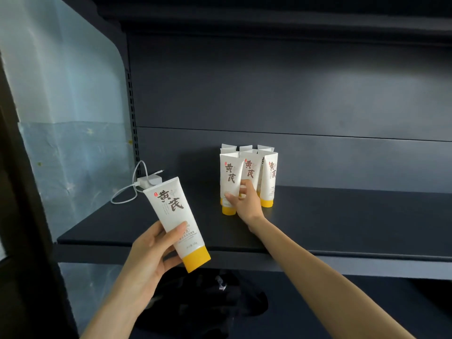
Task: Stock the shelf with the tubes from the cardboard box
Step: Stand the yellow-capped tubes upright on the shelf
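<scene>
Several white tubes with yellow caps stand cap-down in a tight cluster on the dark shelf. My right hand reaches in and grips the front-left tube of the cluster low down, thumb on its front and fingers behind it. My left hand holds another white tube with a yellow cap in front of the shelf edge, tilted with its cap toward the lower right. The cardboard box is out of view.
A white charger with a looped cable lies at the shelf's back left. A pale blue side panel closes the left end. A dark cloth-like object lies on the lower shelf. Another shelf overhangs above.
</scene>
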The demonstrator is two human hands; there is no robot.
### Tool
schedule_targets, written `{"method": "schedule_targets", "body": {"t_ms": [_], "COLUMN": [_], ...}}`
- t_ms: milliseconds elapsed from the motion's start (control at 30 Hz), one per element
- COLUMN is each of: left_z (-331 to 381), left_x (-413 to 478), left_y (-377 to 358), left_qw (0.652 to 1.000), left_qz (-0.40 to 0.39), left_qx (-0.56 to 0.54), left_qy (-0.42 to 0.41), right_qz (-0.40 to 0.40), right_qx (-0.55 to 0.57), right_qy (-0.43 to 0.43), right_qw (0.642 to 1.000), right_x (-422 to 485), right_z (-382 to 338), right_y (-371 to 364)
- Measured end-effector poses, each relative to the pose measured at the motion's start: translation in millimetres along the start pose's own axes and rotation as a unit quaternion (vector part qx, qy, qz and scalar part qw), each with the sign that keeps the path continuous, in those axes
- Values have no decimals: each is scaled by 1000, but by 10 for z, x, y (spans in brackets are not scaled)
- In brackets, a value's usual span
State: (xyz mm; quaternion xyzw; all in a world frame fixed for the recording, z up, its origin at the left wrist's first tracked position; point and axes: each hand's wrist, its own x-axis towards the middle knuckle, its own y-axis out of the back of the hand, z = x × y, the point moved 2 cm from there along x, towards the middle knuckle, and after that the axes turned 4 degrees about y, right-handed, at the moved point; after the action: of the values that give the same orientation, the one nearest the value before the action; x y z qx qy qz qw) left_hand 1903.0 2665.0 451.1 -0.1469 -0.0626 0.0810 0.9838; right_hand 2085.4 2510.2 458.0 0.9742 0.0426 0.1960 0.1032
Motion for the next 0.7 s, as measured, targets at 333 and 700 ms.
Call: {"method": "schedule_targets", "body": {"t_ms": [333,700], "left_z": [-48,105], "left_x": [34,94], "left_y": [39,-177], "left_qw": [1000,998], "left_qz": [17,4], "left_qx": [10,56], "left_qy": [14,-21], "right_qz": [24,-41], "right_qx": [-35,-4], "right_qy": [-5,-61], "right_qw": [999,997], "right_x": [56,-94], "right_z": [13,36], "right_y": [-45,269]}}
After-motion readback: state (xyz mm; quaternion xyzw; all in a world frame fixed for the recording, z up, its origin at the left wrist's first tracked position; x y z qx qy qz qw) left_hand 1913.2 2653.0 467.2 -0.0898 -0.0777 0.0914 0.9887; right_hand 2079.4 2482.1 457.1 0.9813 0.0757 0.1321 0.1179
